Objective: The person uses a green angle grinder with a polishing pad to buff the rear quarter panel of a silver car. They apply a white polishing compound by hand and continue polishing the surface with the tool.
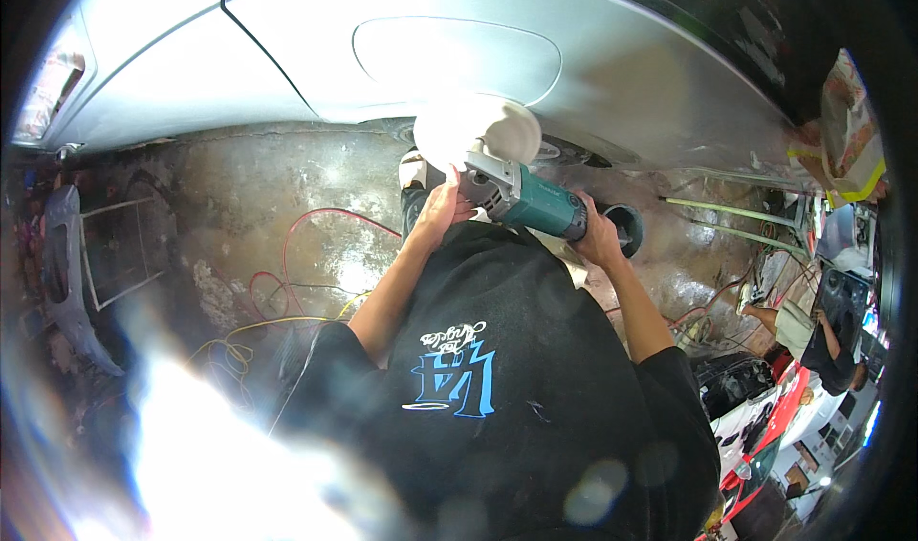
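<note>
A teal rotary polisher with a grey metal head spans the space in front of my torso. My right hand is wrapped around its rear end. At the head, my left hand supports the front, thumb up beside the pad and fingers curled partly out of sight. The round white buffing pad sits at the lower edge of a silver car body panel, just below the fuel filler door. Glare washes out part of the pad and panel, so contact between them is unclear.
Red and yellow air hoses loop over the stained concrete floor. A grey bumper stands by a metal frame at left. At right are a dark round container, a plastic bag and another person.
</note>
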